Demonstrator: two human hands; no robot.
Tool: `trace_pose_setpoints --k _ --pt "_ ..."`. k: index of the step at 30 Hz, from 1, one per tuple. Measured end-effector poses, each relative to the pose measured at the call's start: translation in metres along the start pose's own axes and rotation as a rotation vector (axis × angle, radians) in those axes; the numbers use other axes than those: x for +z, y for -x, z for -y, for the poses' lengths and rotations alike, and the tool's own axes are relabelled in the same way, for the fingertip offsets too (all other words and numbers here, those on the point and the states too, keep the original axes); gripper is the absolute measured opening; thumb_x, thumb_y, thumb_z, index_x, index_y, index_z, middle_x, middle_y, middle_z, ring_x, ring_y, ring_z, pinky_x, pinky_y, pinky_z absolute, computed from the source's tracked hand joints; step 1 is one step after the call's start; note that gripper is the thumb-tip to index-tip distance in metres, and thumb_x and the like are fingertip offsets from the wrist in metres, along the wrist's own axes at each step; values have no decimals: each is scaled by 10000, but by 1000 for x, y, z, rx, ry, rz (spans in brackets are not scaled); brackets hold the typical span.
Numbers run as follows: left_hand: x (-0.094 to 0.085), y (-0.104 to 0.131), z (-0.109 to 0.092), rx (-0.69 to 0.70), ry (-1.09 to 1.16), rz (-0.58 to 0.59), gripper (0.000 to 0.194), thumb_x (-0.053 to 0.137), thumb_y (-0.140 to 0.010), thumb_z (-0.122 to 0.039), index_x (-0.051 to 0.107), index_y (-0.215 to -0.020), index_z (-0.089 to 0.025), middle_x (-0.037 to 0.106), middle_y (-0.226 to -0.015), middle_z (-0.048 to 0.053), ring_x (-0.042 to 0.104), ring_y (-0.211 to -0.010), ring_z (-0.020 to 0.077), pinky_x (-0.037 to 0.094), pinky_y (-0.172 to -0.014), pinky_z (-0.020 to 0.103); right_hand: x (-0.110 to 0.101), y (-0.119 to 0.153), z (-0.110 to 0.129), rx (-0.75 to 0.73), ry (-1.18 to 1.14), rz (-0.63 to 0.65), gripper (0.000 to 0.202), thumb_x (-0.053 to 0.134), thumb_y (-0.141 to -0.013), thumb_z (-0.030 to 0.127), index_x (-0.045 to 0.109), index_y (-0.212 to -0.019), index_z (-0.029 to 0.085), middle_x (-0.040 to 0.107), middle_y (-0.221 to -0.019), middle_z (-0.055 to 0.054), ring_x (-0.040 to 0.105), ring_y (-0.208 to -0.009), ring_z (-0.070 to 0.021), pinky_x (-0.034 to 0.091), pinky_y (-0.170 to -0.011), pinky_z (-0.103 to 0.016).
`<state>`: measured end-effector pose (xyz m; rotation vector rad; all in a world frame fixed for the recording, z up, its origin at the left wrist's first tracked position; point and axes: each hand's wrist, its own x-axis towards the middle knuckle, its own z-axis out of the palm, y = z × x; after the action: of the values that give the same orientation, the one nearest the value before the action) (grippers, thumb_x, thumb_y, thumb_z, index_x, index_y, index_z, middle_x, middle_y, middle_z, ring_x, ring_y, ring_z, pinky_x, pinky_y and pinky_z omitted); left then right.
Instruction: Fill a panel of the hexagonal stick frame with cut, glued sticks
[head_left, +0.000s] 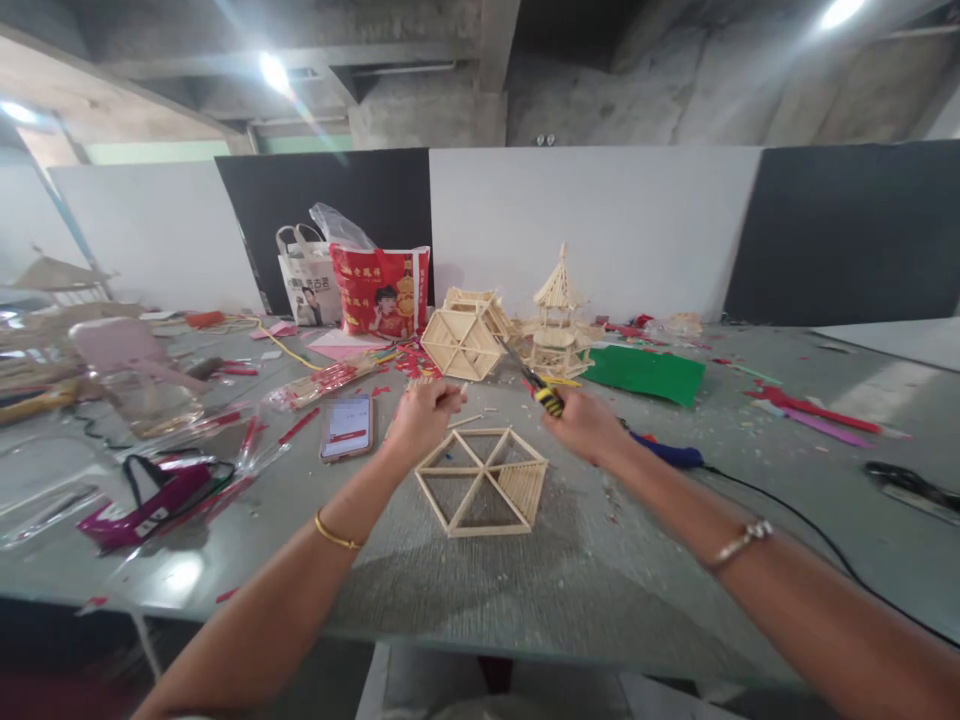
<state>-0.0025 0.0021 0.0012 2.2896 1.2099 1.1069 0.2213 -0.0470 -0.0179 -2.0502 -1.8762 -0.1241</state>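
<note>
My right hand [581, 425] is closed around a yellow-and-black-handled tool [550, 398] whose slim grey metal end points up and left. My left hand [426, 412] has its fingers curled together; whatever lies in them, if anything, is too small to make out. Flat on the table below both hands is a hexagonal wooden-stick frame [486, 468] with spokes, one of its triangles filled with parallel sticks. Beyond the hands, a hexagonal stick structure [465, 340] rests tilted on its side. A stick-built pagoda model [561, 310] stands upright to its right.
A phone [347, 427], packets of sticks [326, 382] and a purple object [146, 505] lie leftward. Bags [382, 290] stand behind. At right are a green sheet [645, 373], a blue-handled corded tool [666, 450] and red scraps [817, 408]. Panels [592, 230] edge the table's back.
</note>
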Motion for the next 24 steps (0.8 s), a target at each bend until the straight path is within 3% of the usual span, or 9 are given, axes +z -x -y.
trace_pose_setpoints --k 3,7,9,13,17,24 --pt "0 -1 1 35 103 153 232 528 -766 -320 666 -746 -135 675 -716 17 584 -664 125 402 -596 205 4 -25 -10 61 63 50 454 516 -794 515 640 -1014 138 673 -1023 -174 624 -935 -296 447 -704 -335" --pt "10 5 -6 85 56 388 269 561 -752 -387 693 -789 -155 640 -653 -6 530 -621 105 378 -589 207 31 -49 -26 105 139 120 610 542 -739 636 654 -1043 119 626 -1133 -208 567 -1054 -336 441 -807 -396" --pt "16 10 -15 115 32 580 243 569 -752 -358 703 -798 -161 629 -628 -16 510 -596 93 356 -571 203 44 -53 -31 104 165 152 656 508 -752 661 640 -1084 112 595 -1179 -220 537 -1090 -351 424 -853 -434" --pt "26 15 -32 191 -70 807 167 596 -737 -276 717 -776 -167 648 -631 -21 523 -587 83 342 -581 203 53 -51 -36 51 190 190 678 432 -793 667 610 -1135 109 555 -1223 -235 491 -1130 -375 373 -917 -502" --pt "37 15 -31 214 -120 920 141 601 -721 -206 722 -775 -160 669 -644 -15 550 -598 83 344 -594 206 44 -45 -39 7 176 155 602 376 -845 614 597 -1129 132 543 -1228 -219 482 -1135 -366 373 -910 -507" --pt "41 18 -28 246 -97 968 87 624 -694 -163 711 -699 -156 604 -544 -55 483 -533 54 318 -580 201 34 -37 -32 -22 202 102 463 429 -856 498 633 -1017 115 600 -1128 -191 539 -1052 -336 425 -824 -436"
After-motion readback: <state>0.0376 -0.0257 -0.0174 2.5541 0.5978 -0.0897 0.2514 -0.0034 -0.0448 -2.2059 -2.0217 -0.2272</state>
